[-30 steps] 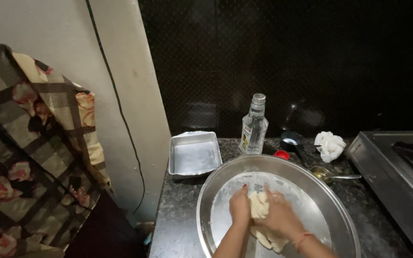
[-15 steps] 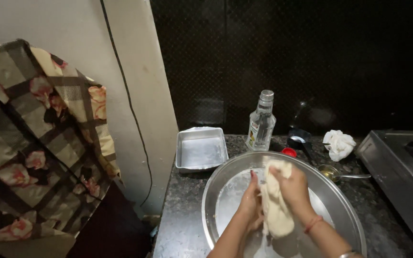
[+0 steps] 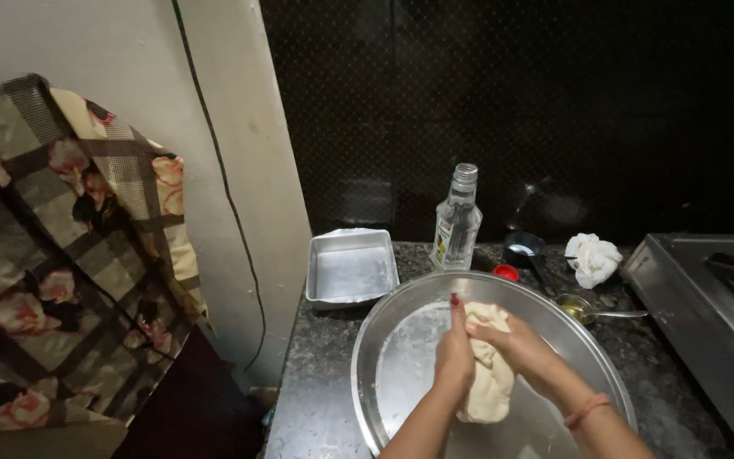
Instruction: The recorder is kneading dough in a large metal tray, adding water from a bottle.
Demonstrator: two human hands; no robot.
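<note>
A dark speckled worktop [image 3: 316, 382] ran along a black tiled wall [image 3: 554, 102], with a pale wall and a hanging floral cloth [image 3: 61, 255] off to the left and the steel edge of a stove [image 3: 707, 297] at the right. The largest thing on the worktop was a wide round steel tray [image 3: 392, 357], and in it lay the dough [image 3: 488, 382], a pale lump stretched into a long shape whose axis ran away from the person, from the near rim up toward the tray's middle. Both hands were clamped on it together: the left hand [image 3: 454, 355] pressed against its left flank with the fingers pointing up and away, and the right hand [image 3: 522, 344] was folded over its top far end. The near end of the dough hung free below the hands, resting on the tray floor. Neither hand was clearly nearer; the two met at the upper part of the lump. Behind the tray to the left sat a square steel pan [image 3: 352, 268], and just behind the rim stood a clear bottle [image 3: 457, 219] without its cap, a red cap [image 3: 506, 272] near its foot. Further right were a small dark cup [image 3: 523, 248], a crumpled white cloth [image 3: 593, 257] and a spoon [image 3: 592, 311] lying just beside the tray's rim.
</note>
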